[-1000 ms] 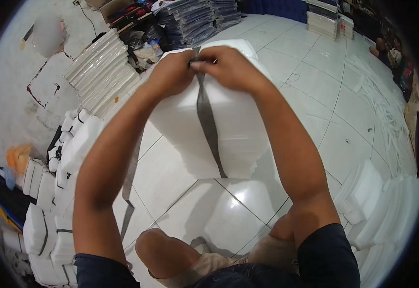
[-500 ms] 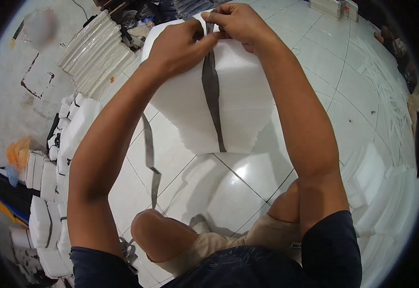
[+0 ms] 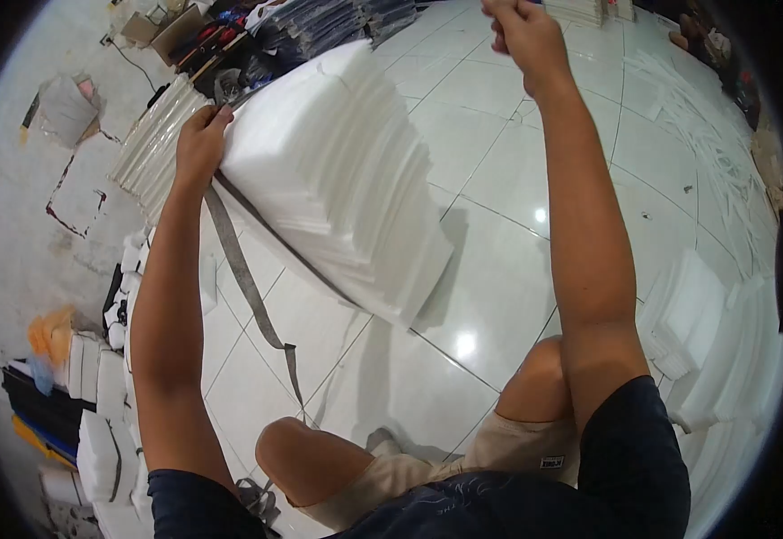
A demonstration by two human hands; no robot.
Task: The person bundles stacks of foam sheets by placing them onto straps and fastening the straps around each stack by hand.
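As foam-sheet stack (image 3: 320, 153) slants lengthwise down-right, my nearer left hand (image 3: 201, 148) pinches grey strap (image 3: 239, 259); right hand (image 3: 531, 45) apart, curled, hold unclear.

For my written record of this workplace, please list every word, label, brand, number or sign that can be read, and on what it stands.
None can be read with certainty.
Dark navy cloth T-shirt: pale lettering, too faint and blurred.
Small rectangular label on beige cloth shorts: print too small.
White foam-sheet stack and long grey fabric strap: no text visible.
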